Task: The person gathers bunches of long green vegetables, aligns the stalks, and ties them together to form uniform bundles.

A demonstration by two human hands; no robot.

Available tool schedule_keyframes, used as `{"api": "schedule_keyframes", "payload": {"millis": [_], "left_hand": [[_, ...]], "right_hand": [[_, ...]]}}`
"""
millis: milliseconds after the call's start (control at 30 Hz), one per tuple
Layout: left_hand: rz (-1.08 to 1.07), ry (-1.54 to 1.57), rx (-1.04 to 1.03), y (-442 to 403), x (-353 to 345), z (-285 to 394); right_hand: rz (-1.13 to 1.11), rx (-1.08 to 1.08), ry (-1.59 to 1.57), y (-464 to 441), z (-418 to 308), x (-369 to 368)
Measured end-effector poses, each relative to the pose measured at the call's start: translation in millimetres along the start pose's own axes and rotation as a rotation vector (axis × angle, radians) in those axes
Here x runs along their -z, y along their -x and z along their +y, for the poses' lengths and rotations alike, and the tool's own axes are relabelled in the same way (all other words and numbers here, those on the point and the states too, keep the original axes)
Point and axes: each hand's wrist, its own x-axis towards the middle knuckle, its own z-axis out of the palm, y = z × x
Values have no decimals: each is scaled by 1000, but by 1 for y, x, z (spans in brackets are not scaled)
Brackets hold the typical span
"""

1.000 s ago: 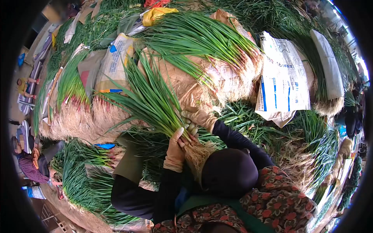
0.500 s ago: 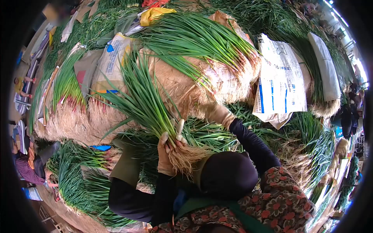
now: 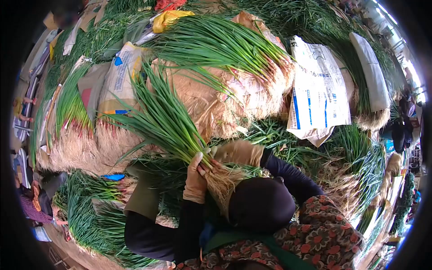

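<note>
My left hand, in a pale glove, is wrapped round a bunch of green onions. It grips them low on the stems, just above the pale stringy roots. The long green leaves fan out up and to the left. My right hand, gloved too, is beside the bunch at its lower right, smeared by motion. Its fingers are not clear enough to show whether they grip anything. Just beyond lies a root-covered heap with more green onions laid on top.
A white printed sack lies right of the heap, another printed sack left of it. More onions lean at far left. Loose green leaves cover the ground in front. A person is at the left edge.
My right hand has come left and down from the heap to the bunch. My left hand still grips the bunch, now slightly higher and further right. The view has shifted a little.
</note>
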Motion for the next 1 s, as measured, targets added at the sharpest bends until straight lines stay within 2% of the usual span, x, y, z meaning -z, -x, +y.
{"api": "schedule_keyframes", "payload": {"millis": [33,67,100,133,167,233,300,333,433,500,533,600,633,667,733,767,833,900,967,1000], "left_hand": [[-68,251,-91,7,-33,3],[-46,270,-109,11,-38,5],[-24,286,-125,15,-41,7],[-3,300,-138,20,-43,9],[66,255,-152,25,-46,12],[-50,283,-184,28,-41,15],[-116,379,-189,30,-37,17],[-91,380,-195,28,-35,18],[14,321,-191,27,-24,18],[106,213,-173,21,-14,13],[74,201,-210,19,-17,12],[17,177,-287,20,-35,12],[3,194,-261,21,-38,13],[-26,151,-257,19,-36,15],[-79,61,-241,19,-27,16],[-14,83,-240,20,-25,15],[110,132,-241,22,-21,12],[59,224,-242,23,-18,16],[-24,335,-240,27,-30,19],[-84,347,-239,24,-32,18]], "right_hand": [[181,-96,165,-8,11,22],[348,-218,308,-15,21,44],[512,-613,431,-30,-18,73],[693,-354,394,-33,21,82],[789,-198,-184,-52,72,71],[564,-329,-111,-65,72,73],[336,-479,177,-56,57,72],[458,-324,107,-52,31,72],[764,-61,446,-62,27,111],[885,-252,408,-69,29,141],[967,-304,393,-77,33,151],[899,-311,289,-96,55,153],[815,-440,555,-103,63,153],[798,-363,546,-108,43,147],[818,-401,629,-121,40,131],[529,-663,677,-131,32,131],[293,-349,655,-126,89,108],[160,-140,509,-89,51,95],[45,-149,302,-33,-13,53],[-52,-205,228,-14,-2,29]]}}
